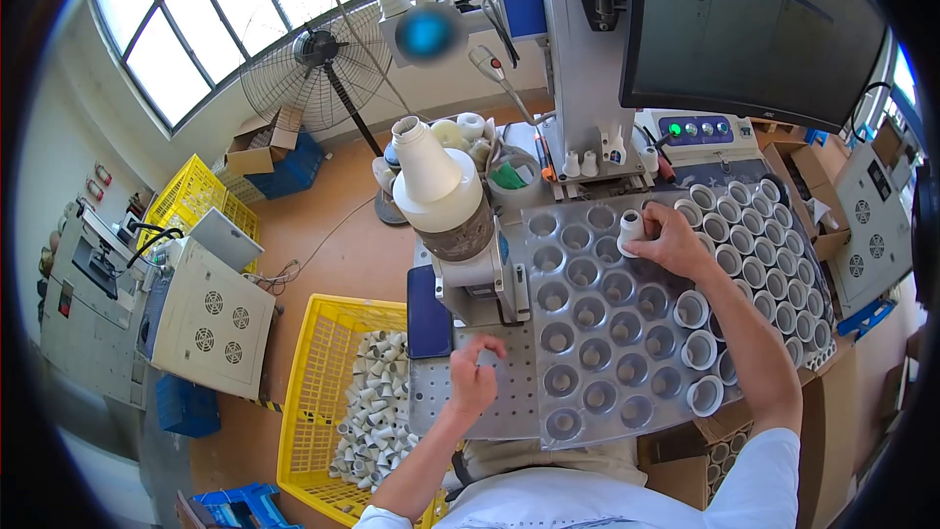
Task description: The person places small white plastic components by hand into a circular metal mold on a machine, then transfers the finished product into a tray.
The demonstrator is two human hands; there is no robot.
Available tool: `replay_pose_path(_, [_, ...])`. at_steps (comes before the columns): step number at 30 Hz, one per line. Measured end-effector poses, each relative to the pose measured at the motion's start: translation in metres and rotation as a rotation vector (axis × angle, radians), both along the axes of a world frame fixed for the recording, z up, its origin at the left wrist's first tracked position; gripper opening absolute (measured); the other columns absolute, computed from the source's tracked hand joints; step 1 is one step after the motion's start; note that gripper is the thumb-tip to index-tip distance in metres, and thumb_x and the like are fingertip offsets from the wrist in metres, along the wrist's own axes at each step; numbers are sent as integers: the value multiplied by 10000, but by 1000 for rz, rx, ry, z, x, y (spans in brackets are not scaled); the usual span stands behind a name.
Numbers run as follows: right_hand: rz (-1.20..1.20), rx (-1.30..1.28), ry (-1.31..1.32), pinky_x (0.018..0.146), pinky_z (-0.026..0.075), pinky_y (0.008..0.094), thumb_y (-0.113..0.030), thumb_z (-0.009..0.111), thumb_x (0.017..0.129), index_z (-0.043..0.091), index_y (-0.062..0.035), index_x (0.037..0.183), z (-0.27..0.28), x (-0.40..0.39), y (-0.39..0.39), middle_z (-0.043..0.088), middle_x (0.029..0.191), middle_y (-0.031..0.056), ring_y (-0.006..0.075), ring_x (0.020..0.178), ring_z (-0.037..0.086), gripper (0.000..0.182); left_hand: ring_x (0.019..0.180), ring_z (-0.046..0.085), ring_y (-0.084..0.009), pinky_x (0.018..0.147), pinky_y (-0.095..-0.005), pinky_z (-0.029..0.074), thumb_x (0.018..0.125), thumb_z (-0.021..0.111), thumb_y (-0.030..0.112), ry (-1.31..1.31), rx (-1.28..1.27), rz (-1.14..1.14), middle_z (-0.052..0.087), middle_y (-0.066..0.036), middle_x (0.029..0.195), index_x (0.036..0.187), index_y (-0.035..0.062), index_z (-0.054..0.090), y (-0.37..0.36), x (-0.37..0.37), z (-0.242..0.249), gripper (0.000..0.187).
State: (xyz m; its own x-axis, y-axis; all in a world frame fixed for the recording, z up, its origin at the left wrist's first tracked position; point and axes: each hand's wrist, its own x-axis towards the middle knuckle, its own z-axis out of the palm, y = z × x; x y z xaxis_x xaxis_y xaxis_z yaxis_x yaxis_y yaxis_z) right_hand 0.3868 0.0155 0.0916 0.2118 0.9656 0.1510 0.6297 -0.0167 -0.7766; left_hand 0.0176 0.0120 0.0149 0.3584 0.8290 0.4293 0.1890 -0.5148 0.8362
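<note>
My right hand [676, 240] grips a small white plastic cap [632, 228] above the far end of a grey metal tray [534, 407] full of round sockets. Several sockets on the right side hold white caps [741, 235]; those on the left are bare. My left hand [474, 372] rests on the perforated left edge of the tray with its fingers curled around what looks like a small white piece, close to the grey machine base. A large white bottle-shaped part [438, 191] stands on that machine.
A yellow crate [311, 372] heaped with white caps sits on the floor at the left. A dark monitor [749, 24] hangs above the control panel [695, 127]. A standing fan [318, 64], yellow crates and grey cabinets [211, 318] are further left.
</note>
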Motion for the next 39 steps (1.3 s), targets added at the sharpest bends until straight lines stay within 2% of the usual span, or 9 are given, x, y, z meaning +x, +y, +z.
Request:
replay_pose_path(10, [20, 33, 32, 640, 422, 281, -231, 859, 716, 606, -30, 838, 18, -2, 8, 546, 734, -8, 109, 680, 499, 346, 871, 600, -212, 923, -347, 464, 700, 371, 108, -323, 453, 327, 675, -154, 887, 739, -65, 623, 90, 1, 193, 308])
replay_pose_path(13, [33, 138, 108, 619, 403, 259, -225, 861, 731, 585, -54, 785, 78, -30, 24, 511, 721, -29, 77, 676, 462, 329, 882, 608, -208, 896, -326, 473, 746, 361, 124, -245, 383, 357, 678, -151, 900, 752, -48, 668, 114, 30, 231, 352])
replay_pose_path(15, [86, 279, 229, 603, 398, 255, -237, 869, 736, 562, -70, 760, 117, -64, 38, 505, 711, -34, 66, 673, 456, 350, 878, 618, -185, 862, -291, 478, 762, 355, 138, 12, 28, 365, 671, -119, 872, 757, -24, 694, 123, 43, 240, 376])
replay_pose_path(18, [222, 426, 334, 571, 410, 269, -262, 869, 749, 552, -66, 757, 168, -128, 48, 533, 700, -27, 63, 660, 479, 373, 815, 625, -158, 785, -296, 485, 705, 400, 94, -150, 133, 92, 656, -74, 725, 658, -5, 685, 122, 19, 253, 305])
replay_pose_path(20, [293, 455, 329, 564, 418, 279, -269, 861, 761, 556, -59, 758, 170, -164, 66, 546, 690, -11, 76, 650, 494, 370, 736, 612, -146, 721, -277, 485, 688, 394, 104, -147, 242, 185, 646, -67, 691, 632, -8, 671, 95, -2, 264, 304])
replay_pose_path(29, [327, 465, 60, 769, 500, 353, -278, 793, 824, 611, -21, 850, 139, -164, 62, 671, 835, 121, 215, 799, 623, 316, 627, 579, -160, 600, -288, 469, 670, 399, 95, -70, 165, 607, 588, -67, 632, 635, 3, 658, 92, -171, 115, 277])
replay_pose_path(33, [346, 167, -357, 838, 512, 402, -290, 756, 835, 663, -15, 1024, 137, -79, -15, 710, 967, 169, 328, 873, 670, 347, 761, 610, -189, 756, -325, 503, 717, 403, 54, -13, 37, 806, 628, -85, 727, 822, -75, 681, 112, -276, 3, 324])
replay_pose_path(34, [313, -102, -470, 910, 494, 376, -286, 771, 822, 634, -61, 1160, 135, -62, -34, 678, 1078, 165, 307, 1039, 644, 429, 851, 622, -220, 828, -337, 504, 706, 385, 33, 127, 58, 836, 649, -104, 824, 839, -85, 651, 101, -282, 1, 320])
replay_pose_path(39, [279, -383, -692, 989, 443, 411, -273, 773, 813, 614, -58, 1222, 76, -16, -105, 652, 1129, 144, 304, 1151, 570, 488, 849, 609, -250, 841, -320, 499, 663, 367, 33, -202, -108, 610, 638, -112, 921, 814, -41, 609, 56, -204, 4, 295])
